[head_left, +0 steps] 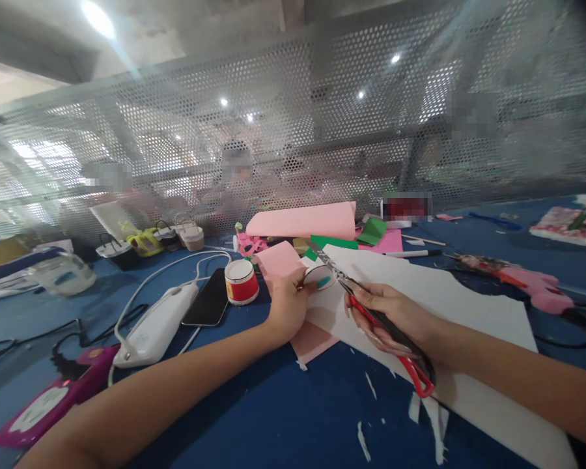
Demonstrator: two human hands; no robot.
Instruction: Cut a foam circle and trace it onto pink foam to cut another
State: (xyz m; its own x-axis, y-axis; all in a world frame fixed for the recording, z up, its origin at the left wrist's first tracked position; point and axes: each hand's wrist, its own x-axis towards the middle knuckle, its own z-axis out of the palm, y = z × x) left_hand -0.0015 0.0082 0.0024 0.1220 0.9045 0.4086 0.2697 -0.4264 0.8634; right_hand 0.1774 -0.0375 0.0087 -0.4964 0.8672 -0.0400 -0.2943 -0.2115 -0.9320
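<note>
My left hand [289,303] pinches a small rounded piece of white paper [328,276] with a dark outline; a teal patch shows at it. My right hand [393,319] is wrapped round the red-and-black handles of a pair of scissors [342,273], whose blades point up and left beside the paper piece. How far the blades are apart is hard to make out. Beneath both hands lie a large white sheet [420,280] and pink paper [317,345]. Left of my left hand stands a small red-and-white cup [241,282].
A phone [209,298], a white power strip [159,322] with cables and a purple case [58,394] lie left. A pink glue gun [527,280] lies right. At the back are a pink roll [303,221], green paper [372,230] and a perforated metal screen [293,130]. Paper scraps [364,441] lie in front.
</note>
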